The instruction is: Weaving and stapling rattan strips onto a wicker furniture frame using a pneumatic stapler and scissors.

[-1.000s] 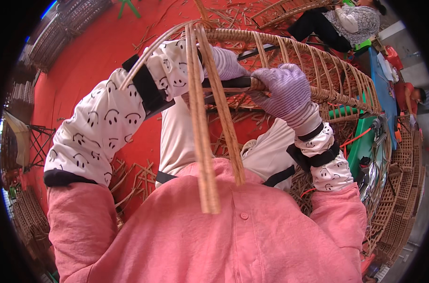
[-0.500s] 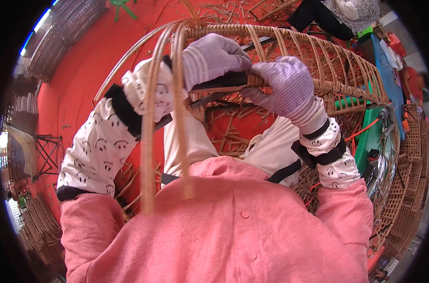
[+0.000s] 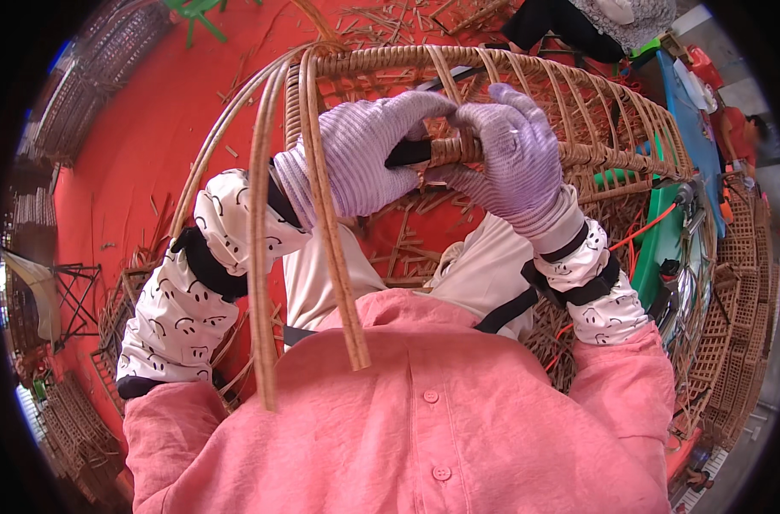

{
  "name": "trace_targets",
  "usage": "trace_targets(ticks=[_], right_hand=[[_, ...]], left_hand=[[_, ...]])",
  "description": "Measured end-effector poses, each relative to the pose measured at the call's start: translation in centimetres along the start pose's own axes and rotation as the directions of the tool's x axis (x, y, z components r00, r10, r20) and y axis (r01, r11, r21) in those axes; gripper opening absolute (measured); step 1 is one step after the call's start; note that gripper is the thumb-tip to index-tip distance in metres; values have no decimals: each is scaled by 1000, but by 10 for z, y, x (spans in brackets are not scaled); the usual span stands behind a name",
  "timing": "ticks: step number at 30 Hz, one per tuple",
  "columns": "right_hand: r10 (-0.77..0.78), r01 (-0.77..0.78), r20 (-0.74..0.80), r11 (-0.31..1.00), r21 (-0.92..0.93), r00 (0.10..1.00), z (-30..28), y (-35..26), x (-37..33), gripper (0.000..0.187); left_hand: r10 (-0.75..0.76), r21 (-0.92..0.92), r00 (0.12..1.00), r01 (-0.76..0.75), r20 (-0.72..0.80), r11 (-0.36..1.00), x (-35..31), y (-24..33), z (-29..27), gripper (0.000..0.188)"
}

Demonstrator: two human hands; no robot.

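A wicker frame (image 3: 368,60) with wrapped rails and spaced strips stretches across in front of me. My left hand (image 3: 360,154), in a striped lavender glove, closes around a black bar (image 3: 409,153) at the frame's near side. Tan rattan strip (image 3: 451,151) is wound over the bar's stretch between my hands. Gripping that wound part from the right is my gloved right hand (image 3: 511,158), its fingers curled around it and the upper ones raised. Long loose rattan strands (image 3: 260,257) hang down across my left forearm from the frame's far left corner.
Rattan offcuts (image 3: 398,248) litter the red floor (image 3: 158,111). A green stool (image 3: 197,13) stands far left. At right are a blue table (image 3: 694,128) and an orange cord (image 3: 642,227). Woven pieces (image 3: 724,300) pile along the right rim. Other people are at the far right.
My left hand has moved down and now wraps around the black bar. The fingers of my right hand have lifted and shifted on the wound part. The hanging strands have swung slightly.
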State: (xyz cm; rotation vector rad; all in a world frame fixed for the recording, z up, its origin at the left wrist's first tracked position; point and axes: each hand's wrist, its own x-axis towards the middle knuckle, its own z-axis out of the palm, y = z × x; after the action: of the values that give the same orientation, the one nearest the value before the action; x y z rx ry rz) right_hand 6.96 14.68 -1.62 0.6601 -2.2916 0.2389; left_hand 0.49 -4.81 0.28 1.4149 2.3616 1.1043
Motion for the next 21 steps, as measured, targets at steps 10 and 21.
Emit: trace_targets(ticks=[10,21], right_hand=[[-15,13,143,1000,19,990,-6,14,-8,39],[36,-45,178,998,43,983,-5,13,-7,39]], left_hand=[[135,425,977,-53,-166,904,-1,4,18,37],[186,253,969,-141,-162,957,-2,0,10,28]])
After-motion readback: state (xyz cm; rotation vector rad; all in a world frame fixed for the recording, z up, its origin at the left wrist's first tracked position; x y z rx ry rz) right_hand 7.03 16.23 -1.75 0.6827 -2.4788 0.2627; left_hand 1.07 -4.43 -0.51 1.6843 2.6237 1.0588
